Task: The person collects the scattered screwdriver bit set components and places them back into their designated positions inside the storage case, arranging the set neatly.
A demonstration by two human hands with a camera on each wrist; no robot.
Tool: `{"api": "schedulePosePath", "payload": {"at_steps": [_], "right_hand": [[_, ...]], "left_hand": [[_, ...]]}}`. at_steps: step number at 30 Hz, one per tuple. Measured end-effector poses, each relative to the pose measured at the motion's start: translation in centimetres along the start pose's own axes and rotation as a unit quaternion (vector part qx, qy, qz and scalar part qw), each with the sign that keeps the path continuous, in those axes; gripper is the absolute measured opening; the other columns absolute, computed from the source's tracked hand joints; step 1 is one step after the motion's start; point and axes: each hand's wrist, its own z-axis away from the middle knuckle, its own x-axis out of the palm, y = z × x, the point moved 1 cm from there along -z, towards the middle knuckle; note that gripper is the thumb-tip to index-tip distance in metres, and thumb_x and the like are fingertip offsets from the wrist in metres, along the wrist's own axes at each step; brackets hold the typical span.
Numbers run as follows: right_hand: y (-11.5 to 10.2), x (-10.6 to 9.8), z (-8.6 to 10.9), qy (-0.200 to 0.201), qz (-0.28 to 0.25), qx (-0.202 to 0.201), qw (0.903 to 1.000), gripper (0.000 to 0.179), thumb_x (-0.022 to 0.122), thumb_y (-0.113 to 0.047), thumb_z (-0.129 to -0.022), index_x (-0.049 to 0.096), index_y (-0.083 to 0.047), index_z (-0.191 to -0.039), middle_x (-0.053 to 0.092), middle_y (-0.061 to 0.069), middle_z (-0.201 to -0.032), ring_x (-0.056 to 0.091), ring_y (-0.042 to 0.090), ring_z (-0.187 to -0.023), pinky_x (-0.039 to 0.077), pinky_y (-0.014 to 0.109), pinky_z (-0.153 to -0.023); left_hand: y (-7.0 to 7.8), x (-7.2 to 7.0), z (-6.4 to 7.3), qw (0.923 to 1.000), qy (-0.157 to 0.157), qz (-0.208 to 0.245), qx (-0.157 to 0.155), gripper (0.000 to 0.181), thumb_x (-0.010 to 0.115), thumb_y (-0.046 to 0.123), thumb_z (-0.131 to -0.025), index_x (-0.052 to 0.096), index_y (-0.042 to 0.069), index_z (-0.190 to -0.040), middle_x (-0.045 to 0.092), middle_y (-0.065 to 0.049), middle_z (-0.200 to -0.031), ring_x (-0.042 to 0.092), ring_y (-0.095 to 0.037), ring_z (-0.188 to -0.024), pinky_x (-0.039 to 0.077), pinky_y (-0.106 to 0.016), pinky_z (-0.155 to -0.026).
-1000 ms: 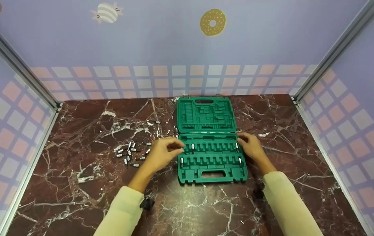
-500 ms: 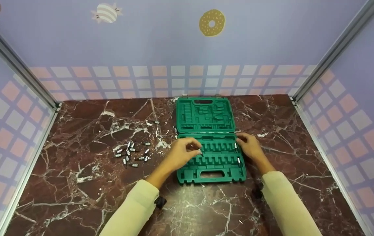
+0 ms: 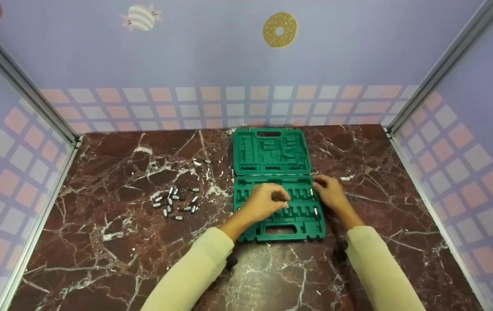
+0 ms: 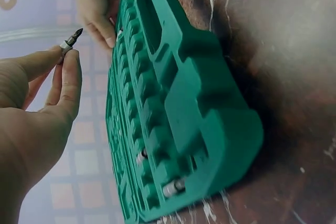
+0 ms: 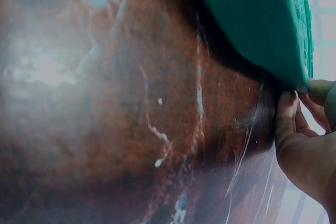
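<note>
My left hand (image 3: 268, 201) pinches a bit socket (image 4: 67, 45) between thumb and fingertips. Its dark cross-shaped tip points away from the fingers in the left wrist view. This hand hovers over the middle of an open green tool case (image 3: 253, 232), hiding part of the slots. Along the case's right edge, my right hand (image 3: 332, 193) grips the rim near the hinge, with finger and thumb at the edge in the right wrist view. Bit sockets stand in the right-end slots, one upper (image 3: 311, 193) and one lower (image 3: 316, 212). Two others sit at the left end in the left wrist view.
Several loose bit sockets (image 3: 171, 201) lie in a pile left of the case, on a dark red marbled table (image 3: 99, 259). One more bit socket (image 3: 207, 161) lies apart, farther back. The case's moulded lid (image 3: 272, 151) lies back toward the patterned wall (image 3: 212, 65).
My left hand has moved right, from the case's left edge to over its middle, carrying the bit socket. The right hand stays at the right edge.
</note>
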Motion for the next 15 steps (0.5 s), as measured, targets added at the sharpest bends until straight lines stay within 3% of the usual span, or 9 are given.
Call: {"api": "schedulePosePath", "payload": {"at_steps": [7,15], "right_hand": [[0.0,0.1,0.0,0.001,-0.011,0.005,0.9999,0.031,0.058,-0.011,-0.105,0.066,0.001,-0.133,0.068,0.025,-0.128,0.065,0.040,-0.115,0.052,0.054,-0.098],[0.0,0.0,0.0,0.004,-0.005,-0.003,1.0000,0.031,0.058,-0.008,-0.104,0.066,0.002,-0.132,0.068,0.026,-0.127,0.064,0.040,-0.117,0.051,0.054,-0.100]], "left_hand": [[0.5,1.5,-1.3,0.9979,-0.035,-0.054,-0.001,0.012,0.075,0.005,-0.093,0.077,0.004,-0.105,0.075,-0.005,-0.101,0.069,-0.013,-0.087,0.057,-0.024,-0.072],[1.1,3.6,-2.9,0.9954,-0.065,-0.070,0.001,0.009,0.073,0.001,-0.093,0.077,0.003,-0.102,0.076,-0.007,-0.101,0.070,-0.015,-0.089,0.058,-0.025,-0.074]]}}
